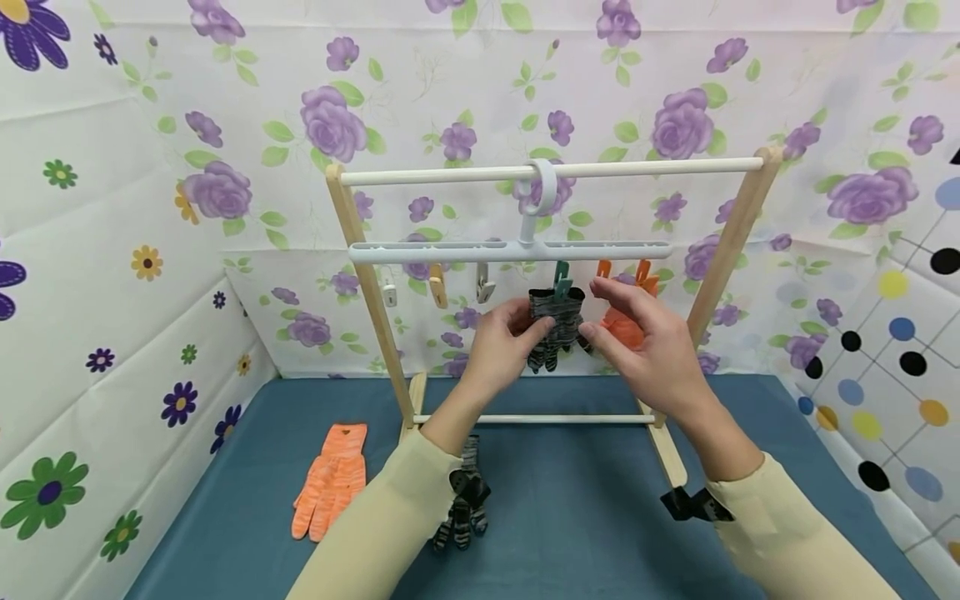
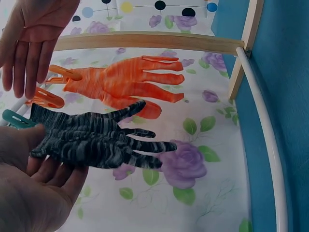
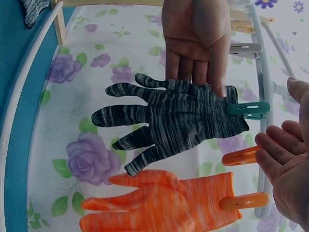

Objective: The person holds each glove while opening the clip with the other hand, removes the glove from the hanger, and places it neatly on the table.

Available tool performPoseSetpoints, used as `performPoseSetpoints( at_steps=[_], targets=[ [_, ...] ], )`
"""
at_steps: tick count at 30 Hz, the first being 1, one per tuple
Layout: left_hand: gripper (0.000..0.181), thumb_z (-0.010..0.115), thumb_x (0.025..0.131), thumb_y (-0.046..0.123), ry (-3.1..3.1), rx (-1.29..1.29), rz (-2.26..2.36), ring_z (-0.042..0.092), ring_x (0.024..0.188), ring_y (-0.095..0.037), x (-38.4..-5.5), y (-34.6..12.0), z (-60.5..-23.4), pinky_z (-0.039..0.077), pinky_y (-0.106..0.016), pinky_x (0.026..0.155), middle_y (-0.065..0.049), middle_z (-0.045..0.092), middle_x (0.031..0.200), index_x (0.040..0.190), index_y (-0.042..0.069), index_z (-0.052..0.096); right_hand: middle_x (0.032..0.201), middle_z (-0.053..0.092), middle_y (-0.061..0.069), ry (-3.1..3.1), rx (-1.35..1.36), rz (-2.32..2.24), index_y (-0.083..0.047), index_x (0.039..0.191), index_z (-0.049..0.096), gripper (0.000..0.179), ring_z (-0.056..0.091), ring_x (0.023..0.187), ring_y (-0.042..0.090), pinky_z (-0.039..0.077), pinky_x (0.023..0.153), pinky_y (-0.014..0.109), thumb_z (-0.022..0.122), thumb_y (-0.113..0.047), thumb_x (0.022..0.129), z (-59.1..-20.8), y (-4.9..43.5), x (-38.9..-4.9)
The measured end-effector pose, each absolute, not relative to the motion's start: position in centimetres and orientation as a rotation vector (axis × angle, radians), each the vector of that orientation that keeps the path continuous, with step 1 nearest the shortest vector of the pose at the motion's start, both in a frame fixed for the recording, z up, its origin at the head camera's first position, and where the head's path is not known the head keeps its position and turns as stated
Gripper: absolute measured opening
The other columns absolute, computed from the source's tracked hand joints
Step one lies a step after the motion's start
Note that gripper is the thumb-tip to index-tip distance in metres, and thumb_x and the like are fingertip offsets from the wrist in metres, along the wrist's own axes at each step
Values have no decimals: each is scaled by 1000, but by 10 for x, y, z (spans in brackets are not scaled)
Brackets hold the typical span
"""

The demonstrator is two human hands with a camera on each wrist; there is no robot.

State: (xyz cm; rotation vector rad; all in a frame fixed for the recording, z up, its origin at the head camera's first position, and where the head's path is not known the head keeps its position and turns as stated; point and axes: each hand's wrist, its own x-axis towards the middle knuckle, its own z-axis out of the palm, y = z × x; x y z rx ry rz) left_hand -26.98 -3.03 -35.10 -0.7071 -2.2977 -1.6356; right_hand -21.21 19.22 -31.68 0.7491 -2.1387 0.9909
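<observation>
A black-and-grey knit glove (image 1: 557, 321) hangs fingers down from a green clothespin (image 1: 562, 279) on its cuff. My left hand (image 1: 497, 346) pinches that glove near the cuff, thumb in front and fingers behind, as the left wrist view shows. To the glove's right, my right hand (image 1: 654, 354) is held apart from it, fingers extended and gripping nothing. Behind the right hand hangs an orange glove (image 2: 128, 84), its cuff held by an orange clothespin (image 3: 244, 201). Another orange clothespin (image 3: 240, 156) sits between the two gloves.
A white clip hanger (image 1: 450, 252) hooks over the top rod of a wooden rack (image 1: 727, 242). White, tan and grey clothespins (image 1: 437, 286) line its left side. On the blue cloth lie an orange glove (image 1: 330, 483) and a black-and-grey glove (image 1: 471, 458), partly behind my left sleeve.
</observation>
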Motion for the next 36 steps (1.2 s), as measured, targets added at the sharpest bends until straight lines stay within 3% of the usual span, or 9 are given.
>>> performPoseSetpoints(
  at_steps=[5, 12, 19, 24, 31, 36],
  targets=[
    [27, 67, 108, 23, -2307, -706, -1591, 72, 97, -20, -273, -30, -352, 58, -38, 86, -9, 78, 110, 123, 2, 75, 142, 67, 8, -2139, 739, 981, -6, 148, 62, 59, 64, 129, 29, 55, 103, 37, 84, -10, 93, -315, 191, -214],
    [21, 64, 109, 20, -2295, -755, -1673, 62, 76, -17, -269, -34, -352, 49, -31, 70, -7, 76, 89, 106, 2, 72, 143, 66, 11, -2144, 759, 1006, -3, 149, 60, 58, 65, 129, 30, 55, 100, 48, 82, -11, 96, -310, 183, -215],
    [21, 65, 109, 21, -2321, -718, -1837, 65, 85, -14, -263, -35, -350, 51, -29, 76, -9, 76, 98, 112, 1, 71, 151, 59, 14, -2230, 713, 1116, -4, 153, 55, 56, 58, 138, 30, 50, 108, 46, 73, -22, 104, -308, 172, -218],
    [20, 63, 110, 22, -2309, -764, -1868, 56, 75, -16, -261, -37, -350, 44, -30, 69, -4, 68, 82, 105, 4, 68, 155, 55, 17, -2282, 685, 1247, -1, 156, 49, 56, 55, 141, 32, 47, 111, 49, 65, -26, 109, -309, 165, -222],
    [21, 62, 110, 21, -2290, -807, -1872, 48, 67, -16, -260, -39, -351, 38, -30, 64, 0, 56, 71, 97, 5, 64, 142, 63, 17, -2360, 598, 1310, -4, 159, 46, 58, 65, 125, 32, 53, 103, 54, 56, -37, 113, -305, 155, -228],
    [22, 61, 111, 20, -2284, -825, -1883, 47, 67, -16, -258, -39, -350, 38, -30, 64, 0, 55, 72, 96, 4, 65, 138, 67, 15, -2306, 604, 1434, -3, 154, 52, 51, 64, 128, 28, 52, 106, 49, 54, -34, 114, -303, 150, -233]
  ],
)
